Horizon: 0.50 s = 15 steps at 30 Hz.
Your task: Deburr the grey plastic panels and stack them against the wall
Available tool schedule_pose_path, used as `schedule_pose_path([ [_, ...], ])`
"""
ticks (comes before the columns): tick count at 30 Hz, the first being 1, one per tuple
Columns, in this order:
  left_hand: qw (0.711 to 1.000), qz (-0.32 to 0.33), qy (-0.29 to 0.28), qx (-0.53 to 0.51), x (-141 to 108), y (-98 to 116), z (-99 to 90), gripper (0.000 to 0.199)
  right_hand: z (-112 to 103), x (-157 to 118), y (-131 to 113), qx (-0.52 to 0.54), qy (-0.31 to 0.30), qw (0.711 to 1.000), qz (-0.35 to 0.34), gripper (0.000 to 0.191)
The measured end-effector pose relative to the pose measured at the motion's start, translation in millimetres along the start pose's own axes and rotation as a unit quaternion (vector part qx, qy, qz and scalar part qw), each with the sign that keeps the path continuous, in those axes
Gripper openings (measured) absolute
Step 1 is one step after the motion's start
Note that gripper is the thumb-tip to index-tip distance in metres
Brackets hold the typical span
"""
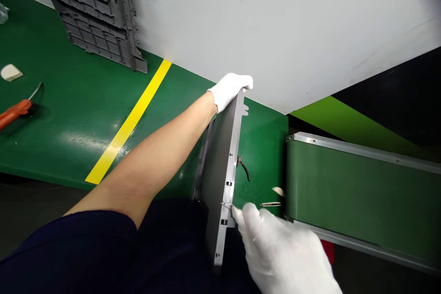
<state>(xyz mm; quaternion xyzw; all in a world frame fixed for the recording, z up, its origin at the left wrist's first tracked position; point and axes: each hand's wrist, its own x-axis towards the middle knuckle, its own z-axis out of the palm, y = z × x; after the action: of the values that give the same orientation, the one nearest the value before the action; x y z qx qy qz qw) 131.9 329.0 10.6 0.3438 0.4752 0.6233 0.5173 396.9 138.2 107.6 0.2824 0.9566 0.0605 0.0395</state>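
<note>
Your left arm (151,156) comes bare out of a dark sleeve (69,248) and reaches up and away from you on a diagonal, nearly straight. Left wrist (212,103) bends a little. Your white-gloved left hand (230,92) sits at the far end, fingers (241,81) curled over and gripping. Your white-gloved right hand (279,250) is low at bottom right, close to the camera, slightly blurred, well apart from the left, its fingertips (237,213) bunched and pointing up-left. Can't tell if they're pinching anything.
</note>
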Motion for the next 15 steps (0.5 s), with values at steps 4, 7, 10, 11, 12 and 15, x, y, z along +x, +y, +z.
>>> schedule_pose_path([
  [4, 1.0, -0.017, 0.001, -0.011, -0.8, 0.5, 0.8, 0.036, -0.5, -4.0, -0.3, 0.006, -0.014, 1.0, -0.018, 0.037],
  [7, 0.999, -0.027, 0.002, -0.022, -1.8, 1.9, 1.3, 0.037, -0.7, -7.1, -0.4, 0.024, -0.03, 0.999, -0.03, 0.04],
  [10, 0.999, -0.022, 0.008, -0.032, -2.8, 3.3, 0.9, 0.036, -1.1, -8.9, 1.6, 0.104, -0.019, 0.994, 0.007, 0.043],
  [11, 0.999, -0.02, 0.011, -0.033, -3.1, 3.7, 0.7, 0.036, -1.4, -8.7, 2.5, 0.149, -0.01, 0.988, 0.036, 0.043],
  [12, 0.999, -0.016, 0.013, -0.034, -3.5, 3.9, 0.6, 0.035, -1.5, -7.7, 3.2, 0.202, -0.003, 0.977, 0.07, 0.042],
  [15, 0.999, -0.015, 0.008, -0.041, -4.8, 4.1, 0.9, 0.034, 1.0, 0.7, 1.2, 0.368, -0.037, 0.911, 0.182, 0.042],
])
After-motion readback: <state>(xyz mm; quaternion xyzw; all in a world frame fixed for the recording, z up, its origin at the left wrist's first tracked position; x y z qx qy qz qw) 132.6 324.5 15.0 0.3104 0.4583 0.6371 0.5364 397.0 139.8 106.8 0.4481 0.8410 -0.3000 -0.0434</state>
